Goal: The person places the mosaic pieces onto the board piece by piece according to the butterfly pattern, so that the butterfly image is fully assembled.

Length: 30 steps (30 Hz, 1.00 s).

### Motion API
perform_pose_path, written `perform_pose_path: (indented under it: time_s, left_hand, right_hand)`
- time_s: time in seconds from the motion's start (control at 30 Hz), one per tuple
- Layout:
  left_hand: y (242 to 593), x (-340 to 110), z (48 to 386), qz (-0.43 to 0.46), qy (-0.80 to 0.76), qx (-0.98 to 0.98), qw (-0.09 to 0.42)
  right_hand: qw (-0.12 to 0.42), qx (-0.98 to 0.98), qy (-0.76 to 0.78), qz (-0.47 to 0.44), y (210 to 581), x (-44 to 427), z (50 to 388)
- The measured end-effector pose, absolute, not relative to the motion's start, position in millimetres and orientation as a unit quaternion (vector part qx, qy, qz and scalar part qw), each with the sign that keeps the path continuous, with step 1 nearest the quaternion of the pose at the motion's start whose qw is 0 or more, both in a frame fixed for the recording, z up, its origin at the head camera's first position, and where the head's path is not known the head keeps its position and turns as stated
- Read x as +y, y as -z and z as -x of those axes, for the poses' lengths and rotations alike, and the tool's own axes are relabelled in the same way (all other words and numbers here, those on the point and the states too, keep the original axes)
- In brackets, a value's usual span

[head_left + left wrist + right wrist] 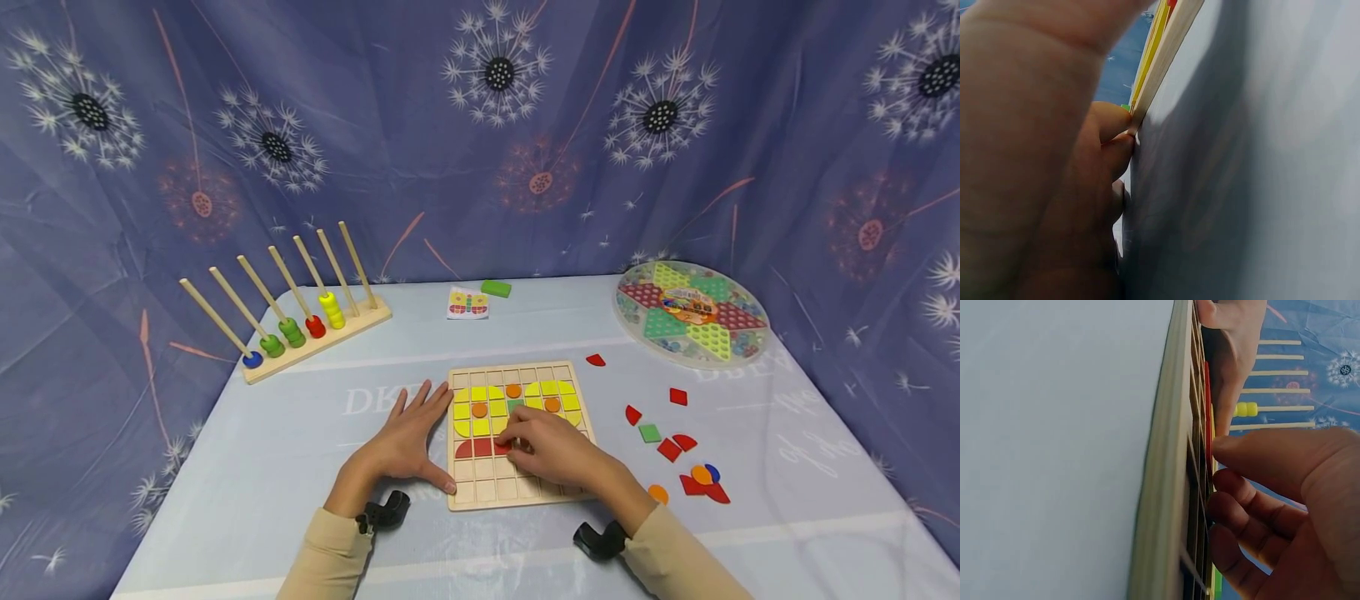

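A wooden grid board (472, 497) lies on the table with yellow, orange, green and red flat tiles set in its cells. My left hand (405, 442) has its fingers spread at the board's left edge, thumb by the lower left corner. My right hand (558, 446) is over the middle of the board. Its curled thumb and fingers pinch at a red tile (501, 448) in the red row. In the right wrist view the thumb (1260, 453) meets the red tiles (1208, 406); the fingers partly hide the held tile.
Loose red tiles (669, 450), a green square (650, 433) and orange discs (657, 493) lie to the right. A bead-and-peg stand (322, 342) is at back left. Behind the board are a butterfly card (468, 304) and green block (496, 288); a round star board (690, 315) lies back right.
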State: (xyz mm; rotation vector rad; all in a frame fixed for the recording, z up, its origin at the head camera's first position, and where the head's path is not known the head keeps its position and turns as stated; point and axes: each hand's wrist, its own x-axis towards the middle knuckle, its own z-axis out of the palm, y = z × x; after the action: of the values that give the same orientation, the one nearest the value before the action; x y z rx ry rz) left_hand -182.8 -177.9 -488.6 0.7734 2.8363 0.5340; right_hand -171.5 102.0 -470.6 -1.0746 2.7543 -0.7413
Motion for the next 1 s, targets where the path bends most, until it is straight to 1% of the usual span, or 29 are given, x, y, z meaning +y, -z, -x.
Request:
perform_pose_path:
  time_s: [0.17, 0.43, 0.67, 1.0]
  left_hand:
    - [488.9, -178.3, 183.3, -0.260, -0.181, 0.945, 0.076]
    - [491.1, -178.3, 184.3, -0.259, -0.176, 0.947, 0.077]
    - [489.1, -177.8, 182.7, -0.258, -0.185, 0.945, 0.079]
    - [489.2, -178.1, 182.3, -0.262, -0.183, 0.945, 0.075]
  right_hand:
    - [0.052, 0.900, 0.260, 0.347, 469.7, 113.1, 170.3]
    - [0.030, 0.901, 0.280, 0.329, 463.5, 143.7, 172.4]
    - [0.028, 0.910, 0.305, 0.280, 460.4, 183.8, 170.1]
    - [0.019, 0.928, 0.317, 0.193, 465.3, 251.4, 167.5]
